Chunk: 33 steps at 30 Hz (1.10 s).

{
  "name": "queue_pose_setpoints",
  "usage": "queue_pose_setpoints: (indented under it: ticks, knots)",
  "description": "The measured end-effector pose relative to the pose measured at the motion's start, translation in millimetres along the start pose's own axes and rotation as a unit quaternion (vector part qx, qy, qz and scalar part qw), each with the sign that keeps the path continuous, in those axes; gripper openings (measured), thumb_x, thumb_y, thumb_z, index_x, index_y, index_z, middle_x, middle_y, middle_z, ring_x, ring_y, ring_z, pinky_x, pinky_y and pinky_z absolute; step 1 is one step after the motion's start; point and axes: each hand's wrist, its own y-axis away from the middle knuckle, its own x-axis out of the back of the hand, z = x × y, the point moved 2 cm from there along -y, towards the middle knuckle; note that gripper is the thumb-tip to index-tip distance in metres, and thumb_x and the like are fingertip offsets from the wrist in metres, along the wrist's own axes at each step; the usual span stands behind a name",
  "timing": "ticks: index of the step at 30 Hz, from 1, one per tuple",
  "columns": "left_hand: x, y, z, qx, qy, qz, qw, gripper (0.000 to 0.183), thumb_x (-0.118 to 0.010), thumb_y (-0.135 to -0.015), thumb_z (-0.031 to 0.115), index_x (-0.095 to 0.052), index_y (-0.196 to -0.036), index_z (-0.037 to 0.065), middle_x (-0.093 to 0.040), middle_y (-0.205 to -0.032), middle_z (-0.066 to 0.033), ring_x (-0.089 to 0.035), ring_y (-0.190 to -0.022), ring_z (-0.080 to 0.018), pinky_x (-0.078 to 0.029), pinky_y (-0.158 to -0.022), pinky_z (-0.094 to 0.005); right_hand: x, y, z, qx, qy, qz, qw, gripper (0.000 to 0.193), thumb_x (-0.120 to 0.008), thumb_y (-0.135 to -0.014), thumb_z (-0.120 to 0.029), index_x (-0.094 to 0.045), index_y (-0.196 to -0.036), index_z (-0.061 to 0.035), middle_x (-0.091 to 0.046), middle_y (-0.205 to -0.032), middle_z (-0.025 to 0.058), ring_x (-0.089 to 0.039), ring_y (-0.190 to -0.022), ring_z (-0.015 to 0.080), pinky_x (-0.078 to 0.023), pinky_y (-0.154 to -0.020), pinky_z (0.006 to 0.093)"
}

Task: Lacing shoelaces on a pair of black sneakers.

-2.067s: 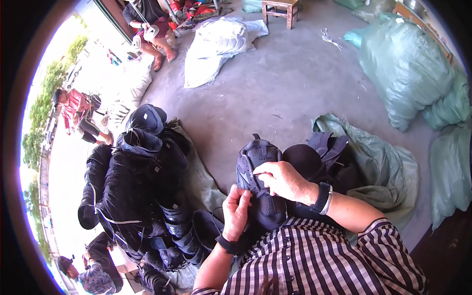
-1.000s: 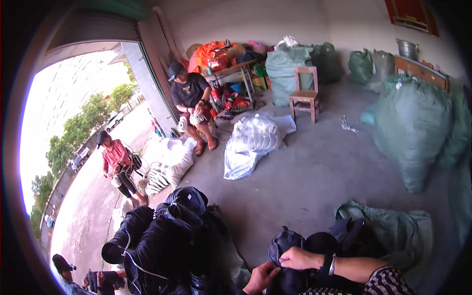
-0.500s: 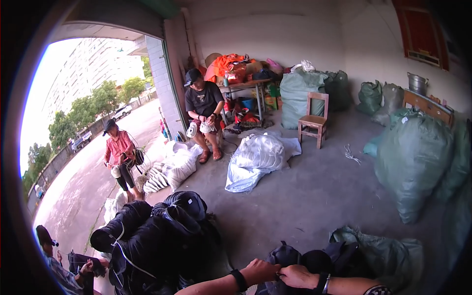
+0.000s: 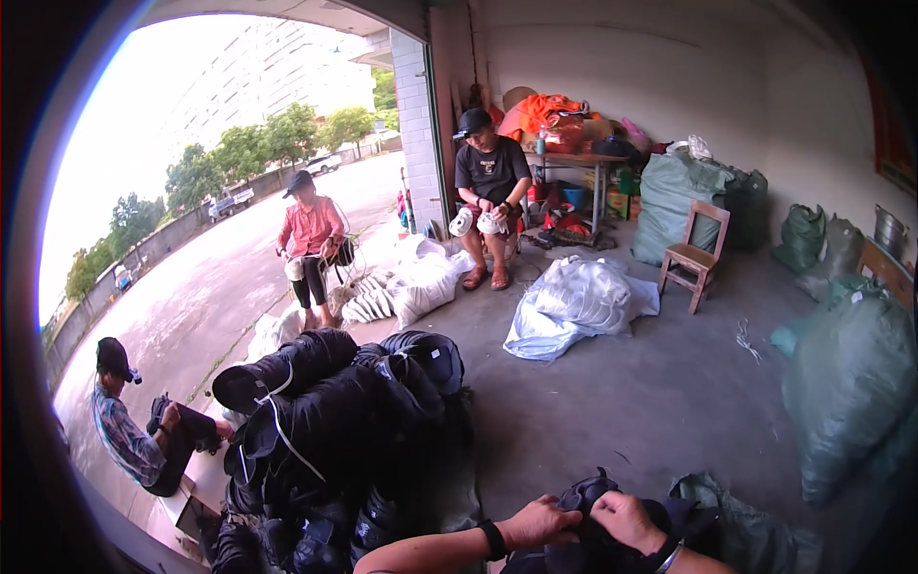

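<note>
At the bottom of the view, right of the middle, my two hands work on a black fabric cap (image 4: 585, 492). My left hand (image 4: 543, 521) has its fingers closed at the cap's left side. Across from it, my right hand (image 4: 623, 519) pinches at the cap's right side with bent fingers. Any small thing between the fingertips is too small to make out. More dark fabric (image 4: 684, 521) lies under and beside my right hand, partly hidden by it. To the left of my left arm rises a big pile of nested black caps (image 4: 330, 421), bound with white cord.
Three people sit ahead and left, each handling caps (image 4: 492, 222). A white sack bundle (image 4: 583, 297) lies on the floor, near a wooden chair (image 4: 696, 253). Large green sacks (image 4: 851, 383) stand at the right. A crumpled green sack (image 4: 755, 536) lies near my right hand.
My view has swung left, so the room sits further right and the person at the left shows more fully. My hands, together before, are now slightly apart at the black cap.
</note>
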Motion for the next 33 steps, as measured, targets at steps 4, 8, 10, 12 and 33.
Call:
queue_pose_setpoints:
  ticks: [4,8,10,12,33]
  knots:
    - [-4.3,-1.4,1.8,-0.007,0.059,0.026,0.998,0.025,-0.062,-0.084,0.034,-0.052,-0.092,0.013,-0.061,-0.074,-0.0070,-0.061,-0.079,-0.0273,-0.042,-0.090,-0.0435,8.6,-12.1,-8.4,0.014,-0.079,0.028,0.996,0.009,-0.059,-0.084,-0.011,-0.057,-0.084,-0.0019,-0.063,-0.070,0.0101,-0.066,-0.070,0.0196,-0.049,-0.062,0.0316]
    - [-7.9,-2.5,6.7,0.018,0.102,0.052,0.993,0.019,-0.062,-0.084,0.027,-0.051,-0.088,0.012,-0.059,-0.077,-0.0072,-0.059,-0.079,-0.0280,-0.042,-0.089,-0.0435,-2.9,-18.6,-16.5,0.061,-0.010,0.005,0.998,0.009,-0.055,-0.086,-0.010,-0.053,-0.090,-0.0021,-0.063,-0.078,0.0170,-0.065,-0.075,0.0322,-0.050,-0.064,0.0380]
    - [-9.9,-5.2,7.0,0.029,0.111,0.051,0.992,0.017,-0.061,-0.083,0.024,-0.051,-0.087,0.012,-0.059,-0.077,-0.0073,-0.059,-0.079,-0.0285,-0.041,-0.089,-0.0437,-9.8,-23.3,-10.6,0.102,0.017,0.010,0.995,0.010,-0.055,-0.087,-0.012,-0.053,-0.090,-0.0022,-0.062,-0.077,0.0169,-0.064,-0.070,0.0322,-0.049,-0.061,0.0387]
    - [-12.8,-6.9,6.3,0.076,0.092,0.045,0.992,0.015,-0.060,-0.080,0.020,-0.050,-0.088,0.012,-0.060,-0.078,-0.0082,-0.060,-0.080,-0.0295,-0.041,-0.091,-0.0456,-11.1,-33.0,-9.1,0.042,-0.006,-0.030,0.999,0.011,-0.055,-0.087,-0.013,-0.053,-0.090,-0.0024,-0.062,-0.075,0.0144,-0.062,-0.063,0.0287,-0.048,-0.056,0.0367]
    - [-21.2,-1.2,30.9,0.298,0.178,0.122,0.930,0.042,-0.061,-0.085,0.033,-0.038,-0.107,0.006,-0.064,-0.090,-0.0193,-0.061,-0.085,-0.0399,-0.049,-0.069,-0.0443,-12.5,-3.3,-20.7,0.174,0.066,0.104,0.977,0.011,-0.057,-0.086,-0.009,-0.051,-0.093,-0.0036,-0.061,-0.074,0.0160,-0.062,-0.067,0.0349,-0.048,-0.056,0.0400]
